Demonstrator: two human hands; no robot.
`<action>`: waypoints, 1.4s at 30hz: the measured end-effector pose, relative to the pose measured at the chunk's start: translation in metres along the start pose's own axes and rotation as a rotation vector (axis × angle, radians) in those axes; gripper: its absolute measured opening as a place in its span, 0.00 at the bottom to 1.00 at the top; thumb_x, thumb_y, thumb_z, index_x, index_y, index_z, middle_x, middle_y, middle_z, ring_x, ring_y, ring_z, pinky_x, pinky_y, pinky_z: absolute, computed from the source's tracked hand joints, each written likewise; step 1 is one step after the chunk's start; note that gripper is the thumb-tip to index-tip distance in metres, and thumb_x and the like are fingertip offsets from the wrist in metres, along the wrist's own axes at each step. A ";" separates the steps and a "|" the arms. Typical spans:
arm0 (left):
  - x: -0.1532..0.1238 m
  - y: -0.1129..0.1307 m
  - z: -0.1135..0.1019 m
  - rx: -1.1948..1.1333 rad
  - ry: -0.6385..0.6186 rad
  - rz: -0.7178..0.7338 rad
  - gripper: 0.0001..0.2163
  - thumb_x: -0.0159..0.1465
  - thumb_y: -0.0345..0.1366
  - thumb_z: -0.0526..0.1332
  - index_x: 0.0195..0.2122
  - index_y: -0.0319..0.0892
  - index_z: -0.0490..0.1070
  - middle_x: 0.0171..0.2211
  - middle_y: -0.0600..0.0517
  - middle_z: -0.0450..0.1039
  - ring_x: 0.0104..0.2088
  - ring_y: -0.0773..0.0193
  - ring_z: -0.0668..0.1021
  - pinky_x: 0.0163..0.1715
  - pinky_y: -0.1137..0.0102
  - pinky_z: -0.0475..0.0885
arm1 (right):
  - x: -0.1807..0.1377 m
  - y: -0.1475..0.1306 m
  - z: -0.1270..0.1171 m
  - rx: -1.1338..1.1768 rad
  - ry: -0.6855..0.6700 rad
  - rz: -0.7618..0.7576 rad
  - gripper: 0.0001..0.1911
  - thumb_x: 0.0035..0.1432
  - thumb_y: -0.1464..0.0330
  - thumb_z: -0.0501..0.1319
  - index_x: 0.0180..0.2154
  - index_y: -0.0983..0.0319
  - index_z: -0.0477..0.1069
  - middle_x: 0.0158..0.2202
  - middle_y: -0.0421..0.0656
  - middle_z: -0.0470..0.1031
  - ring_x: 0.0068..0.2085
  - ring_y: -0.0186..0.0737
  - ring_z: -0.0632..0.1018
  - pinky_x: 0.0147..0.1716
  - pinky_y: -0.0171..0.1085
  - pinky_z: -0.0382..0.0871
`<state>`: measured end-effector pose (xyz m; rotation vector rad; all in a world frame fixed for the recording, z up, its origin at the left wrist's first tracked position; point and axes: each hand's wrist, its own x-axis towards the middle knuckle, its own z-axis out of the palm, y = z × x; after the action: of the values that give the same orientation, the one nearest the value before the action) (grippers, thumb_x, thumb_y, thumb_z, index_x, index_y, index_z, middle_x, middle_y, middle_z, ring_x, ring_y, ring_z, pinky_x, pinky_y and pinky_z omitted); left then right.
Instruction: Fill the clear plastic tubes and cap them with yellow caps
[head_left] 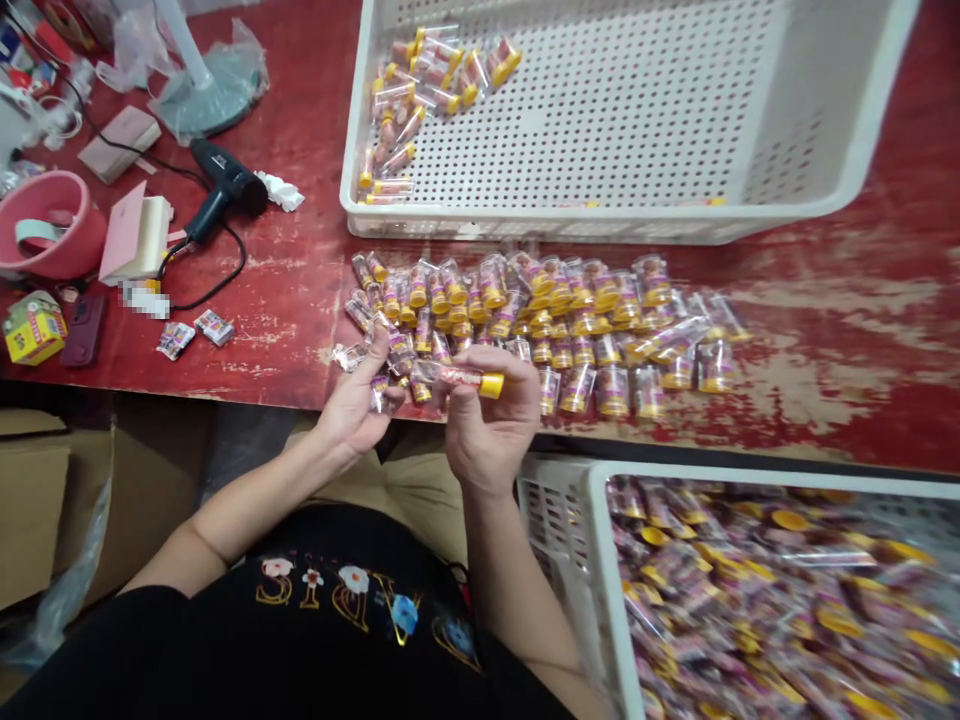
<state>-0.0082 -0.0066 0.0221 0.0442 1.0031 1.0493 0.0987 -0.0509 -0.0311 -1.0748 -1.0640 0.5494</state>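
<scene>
A clear tube with a yellow cap and reddish contents (pixel 466 378) is pinched between the thumb and fingers of my right hand (pixel 495 425). It lies nearly level, with the cap toward the right. My left hand (pixel 351 405) is half curled to the left of the tube's clear end. A small clear-wrapped piece with a purple label (pixel 380 394) sits in its grasp; the fingers partly hide it. Just beyond both hands, many yellow-capped clear tubes (pixel 559 285) stand and lie close together on the red table (pixel 292 340).
A white perforated crate (pixel 600 222) at the back holds tubes in its left corner. Another crate (pixel 604 560), lower right, is heaped with tubes. To the left are a hair dryer (pixel 225 185), a pink bowl (pixel 75 240), a phone (pixel 84 332) and small packets (pixel 214 327).
</scene>
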 end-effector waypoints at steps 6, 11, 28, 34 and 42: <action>-0.008 -0.004 0.000 0.113 -0.047 0.065 0.17 0.49 0.35 0.78 0.32 0.35 0.73 0.28 0.56 0.73 0.21 0.78 0.69 0.16 0.81 0.59 | -0.014 -0.004 -0.005 -0.202 0.032 -0.212 0.19 0.56 0.69 0.70 0.50 0.50 0.77 0.42 0.43 0.77 0.43 0.42 0.79 0.42 0.42 0.77; -0.007 -0.007 -0.005 0.171 -0.027 0.218 0.18 0.46 0.34 0.79 0.32 0.36 0.72 0.31 0.55 0.75 0.23 0.78 0.70 0.16 0.80 0.57 | -0.021 -0.012 -0.013 -0.478 0.039 -0.354 0.33 0.54 0.77 0.70 0.58 0.46 0.73 0.43 0.43 0.78 0.41 0.40 0.81 0.40 0.40 0.80; -0.003 -0.002 -0.015 0.436 -0.201 0.116 0.26 0.38 0.44 0.81 0.33 0.39 0.73 0.28 0.53 0.76 0.23 0.71 0.75 0.14 0.78 0.57 | -0.022 -0.017 -0.037 -0.221 -0.195 -0.090 0.28 0.58 0.74 0.67 0.57 0.45 0.74 0.44 0.45 0.77 0.44 0.42 0.80 0.43 0.45 0.81; -0.008 -0.011 -0.014 0.460 -0.193 0.106 0.26 0.39 0.42 0.81 0.36 0.38 0.74 0.29 0.54 0.76 0.22 0.74 0.72 0.14 0.79 0.58 | -0.027 -0.016 -0.021 -0.337 -0.079 -0.166 0.30 0.60 0.76 0.64 0.60 0.45 0.71 0.54 0.44 0.77 0.52 0.46 0.80 0.51 0.49 0.77; -0.014 -0.025 -0.023 0.501 -0.242 0.157 0.31 0.45 0.40 0.79 0.51 0.43 0.76 0.33 0.55 0.77 0.21 0.76 0.67 0.14 0.78 0.60 | -0.021 -0.016 -0.013 -0.250 0.184 -0.095 0.16 0.55 0.75 0.69 0.41 0.48 0.82 0.34 0.38 0.82 0.36 0.40 0.80 0.38 0.44 0.75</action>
<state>-0.0089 -0.0402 0.0064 0.6538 1.0292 0.8856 0.0997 -0.0801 -0.0267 -1.2602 -1.0333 0.2389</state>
